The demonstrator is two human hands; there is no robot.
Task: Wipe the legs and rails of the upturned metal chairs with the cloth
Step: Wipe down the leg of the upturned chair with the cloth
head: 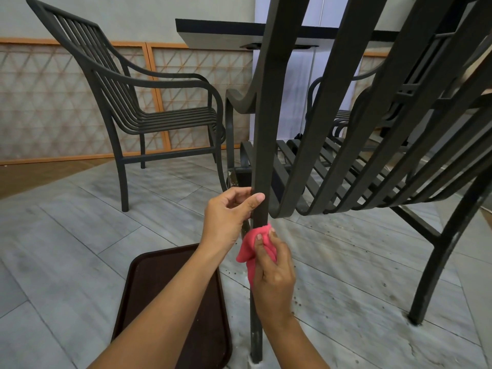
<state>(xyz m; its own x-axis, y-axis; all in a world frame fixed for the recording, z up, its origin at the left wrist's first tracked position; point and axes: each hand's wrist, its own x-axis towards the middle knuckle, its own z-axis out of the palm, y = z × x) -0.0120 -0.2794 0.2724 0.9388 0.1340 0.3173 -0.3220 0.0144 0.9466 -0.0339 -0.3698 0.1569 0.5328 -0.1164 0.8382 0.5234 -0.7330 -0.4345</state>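
Note:
A dark metal chair (346, 161) stands close in front of me, its slatted seat and back filling the right half of the view. Its near upright leg (266, 123) runs from the top of the frame down to the floor. My left hand (229, 217) grips this leg from the left, thumb across its front. Just below, my right hand (274, 272) presses a pink cloth (253, 249) around the same leg. The cloth hides the stretch of leg under it.
A second dark metal armchair (138, 102) stands upright at the left, before a lattice screen. A dark brown tray (165, 302) lies on the grey tiled floor under my left forearm. A table edge (213, 27) shows behind. Dirt specks dot the floor on the right.

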